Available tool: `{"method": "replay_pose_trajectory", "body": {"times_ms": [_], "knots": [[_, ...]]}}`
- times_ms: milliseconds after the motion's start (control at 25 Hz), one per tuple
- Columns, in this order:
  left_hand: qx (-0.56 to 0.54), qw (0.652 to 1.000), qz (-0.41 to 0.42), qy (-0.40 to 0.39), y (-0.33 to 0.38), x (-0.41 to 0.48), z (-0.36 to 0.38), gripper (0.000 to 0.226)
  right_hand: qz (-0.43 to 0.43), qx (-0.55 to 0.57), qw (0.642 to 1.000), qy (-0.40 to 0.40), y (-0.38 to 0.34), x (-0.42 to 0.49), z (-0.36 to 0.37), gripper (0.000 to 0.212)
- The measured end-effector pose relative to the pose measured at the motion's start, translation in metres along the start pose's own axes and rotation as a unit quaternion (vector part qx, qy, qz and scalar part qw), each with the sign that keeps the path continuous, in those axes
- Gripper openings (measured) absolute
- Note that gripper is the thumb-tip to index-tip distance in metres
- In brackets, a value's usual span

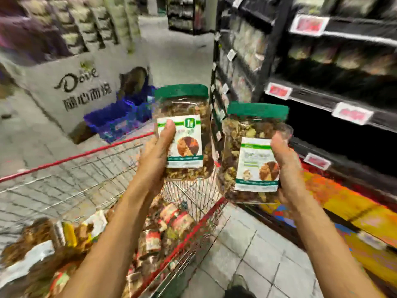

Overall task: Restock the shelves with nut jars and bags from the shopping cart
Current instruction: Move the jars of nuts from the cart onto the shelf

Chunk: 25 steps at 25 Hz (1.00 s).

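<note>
Now each hand grips one jar: left hand [153,157], right hand [286,168].

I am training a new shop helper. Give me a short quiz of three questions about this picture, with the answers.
1. True or false: the left hand holds a jar with a red lid.
2. What does the right hand grip? A: a bag. B: a green-lidded jar. C: a price tag.
3. Fill in: the dark shelves stand on the person's ____ side.
Key: 1 false, the left jar has a green lid; 2 B; 3 right.
</note>
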<state>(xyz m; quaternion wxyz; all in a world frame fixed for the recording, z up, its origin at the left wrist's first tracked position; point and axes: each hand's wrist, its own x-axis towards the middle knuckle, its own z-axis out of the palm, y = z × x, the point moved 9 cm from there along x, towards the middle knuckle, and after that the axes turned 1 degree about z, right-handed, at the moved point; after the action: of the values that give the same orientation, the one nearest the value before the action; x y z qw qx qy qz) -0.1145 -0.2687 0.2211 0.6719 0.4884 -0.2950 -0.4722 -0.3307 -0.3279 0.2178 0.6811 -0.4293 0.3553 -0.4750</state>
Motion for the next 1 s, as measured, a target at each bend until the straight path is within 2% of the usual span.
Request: {"method": "replay_pose_trajectory", "body": {"times_ms": [160,280,360,520,680,880,1000], "knots": [[0.020,0.996,0.025,-0.078,-0.009,0.032,0.114,0.066,-0.090,-0.012,0.992,0.084,-0.076,-0.006,-0.101,0.069],[0.024,0.992,0.019,-0.124,-0.029,0.057,0.204,0.062,-0.143,0.005,0.985,0.101,-0.131,-0.003,-0.174,0.050],[0.023,0.991,0.010,-0.135,-0.044,0.069,0.251,0.051,-0.139,0.004,0.983,0.119,-0.153,0.001,-0.214,0.048],[-0.014,0.989,-0.020,-0.143,-0.078,0.091,0.332,0.046,-0.097,-0.034,0.983,0.149,-0.186,0.021,-0.286,0.075],[-0.047,0.982,-0.024,-0.179,-0.073,0.113,0.377,0.046,-0.101,-0.049,0.986,0.122,-0.222,0.049,-0.299,0.072],[-0.047,0.970,0.023,-0.237,-0.006,0.176,0.420,0.057,-0.142,-0.059,0.984,0.092,-0.270,0.095,-0.277,0.078],[-0.033,0.962,0.009,-0.270,0.032,0.219,0.444,0.048,-0.173,-0.031,0.978,0.108,-0.293,0.118,-0.261,0.075]]}}
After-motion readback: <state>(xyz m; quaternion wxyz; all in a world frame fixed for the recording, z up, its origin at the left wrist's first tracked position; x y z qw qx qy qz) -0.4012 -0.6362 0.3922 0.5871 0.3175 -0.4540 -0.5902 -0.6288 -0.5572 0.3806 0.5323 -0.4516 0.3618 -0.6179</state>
